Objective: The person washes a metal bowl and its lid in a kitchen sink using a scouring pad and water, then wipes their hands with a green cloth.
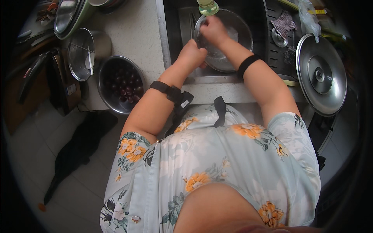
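Note:
A round metal bowl (243, 32) stands tilted in the sink basin, with wet-looking, shiny patches inside. My left hand (193, 55) is curled at the bowl's near left rim, its fingertips mostly hidden, so its hold cannot be made out. Over the bowl's upper left part is my right hand (214, 30), slightly blurred, with the fingers bent in; whether it grips the rim or something small is unclear. Just beyond it stands a clear bottle of yellow-green liquid (208, 7), cut off by the picture's top edge.
Left on the counter (135, 26) are a metal bowl of dark grapes (126, 87) and a steel pot (102, 43) with a white-handled utensil. A drainboard (272, 55) with a cloth (283, 24) lies right of the basin, beside a large metal lid (320, 96). Knives in a block (62, 87) stand far left.

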### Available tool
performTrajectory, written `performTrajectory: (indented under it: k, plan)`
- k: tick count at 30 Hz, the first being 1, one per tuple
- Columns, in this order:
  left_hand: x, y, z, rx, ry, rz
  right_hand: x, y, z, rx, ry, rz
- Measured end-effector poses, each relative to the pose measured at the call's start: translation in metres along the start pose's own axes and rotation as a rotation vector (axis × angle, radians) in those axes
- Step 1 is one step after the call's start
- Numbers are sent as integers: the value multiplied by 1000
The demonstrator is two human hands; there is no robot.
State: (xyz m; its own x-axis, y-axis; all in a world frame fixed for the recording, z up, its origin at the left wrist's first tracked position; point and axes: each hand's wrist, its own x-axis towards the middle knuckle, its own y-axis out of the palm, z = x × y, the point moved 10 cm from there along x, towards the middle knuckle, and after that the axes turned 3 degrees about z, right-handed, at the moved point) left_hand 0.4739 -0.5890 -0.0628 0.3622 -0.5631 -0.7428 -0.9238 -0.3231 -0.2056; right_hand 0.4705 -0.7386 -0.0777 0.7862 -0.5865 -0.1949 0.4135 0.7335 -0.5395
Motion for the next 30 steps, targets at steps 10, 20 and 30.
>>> performTrajectory:
  k: [10,20,30]
  plan:
    - [-13,3,-14,-207,24,120,-103,6,-47,-1014,-196,888]
    - [-5,-5,-14,-24,116,26,-74,9,-45,-1171,-299,570]
    - [-6,-14,-17,-63,218,-95,-108,3,-25,-44,347,639]
